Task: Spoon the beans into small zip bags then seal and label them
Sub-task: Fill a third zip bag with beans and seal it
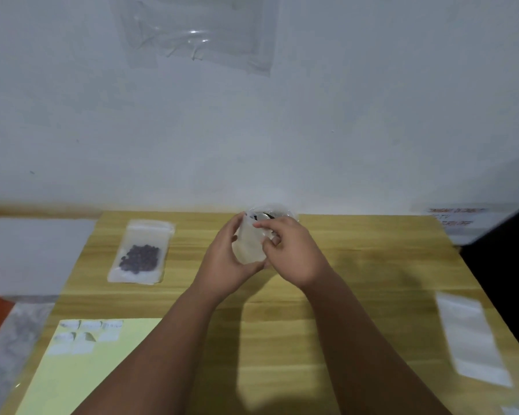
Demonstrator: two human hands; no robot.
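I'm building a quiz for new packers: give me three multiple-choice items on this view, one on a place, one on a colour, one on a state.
1. Where does the filled bag of beans lie?
A. on the table, left of the hands
B. on the yellow sheet
C. at the table's right edge

2. What colour is the label sheet?
A. blue
B. pale yellow
C. red

3. What is the state of the small bag between the hands?
A. lying flat on the table
B. held up by both hands
C. stuck on the wall

Answers: 1 A, it rests on the wooden table; 2 B, near-left corner sheet; 3 B, left hand and right hand both grip it.
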